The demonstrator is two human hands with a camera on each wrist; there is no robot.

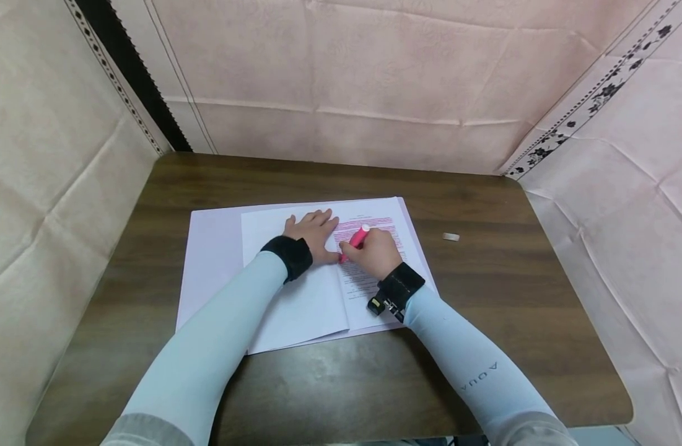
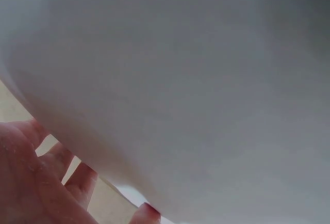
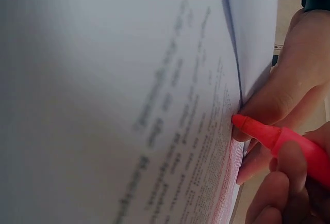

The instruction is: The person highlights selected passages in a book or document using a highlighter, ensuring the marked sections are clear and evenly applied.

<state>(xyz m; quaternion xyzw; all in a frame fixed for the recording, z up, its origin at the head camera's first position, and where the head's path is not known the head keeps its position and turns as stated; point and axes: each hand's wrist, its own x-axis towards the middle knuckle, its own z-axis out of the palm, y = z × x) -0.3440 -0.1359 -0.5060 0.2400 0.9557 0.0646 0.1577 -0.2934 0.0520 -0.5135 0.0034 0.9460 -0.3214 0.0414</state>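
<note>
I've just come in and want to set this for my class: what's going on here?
A person is marking printed text in pink. The right hand holds a pink highlighter, its tip close beside the left thumb. The left hand lies with fingers spread on the blank left page. On the printed right page, upper lines are pink, while the lower ones are unmarked.

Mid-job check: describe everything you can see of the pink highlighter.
The highlighter is bright pink and plastic-looking, with a wider barrel, a pale rear end and a narrow front tapering to the tip; no cap shows there. The right hand pinches the barrel, holding it slanted, tip down toward the printed page, close beside the left hand. I cannot tell whether the tip touches the page.
</note>
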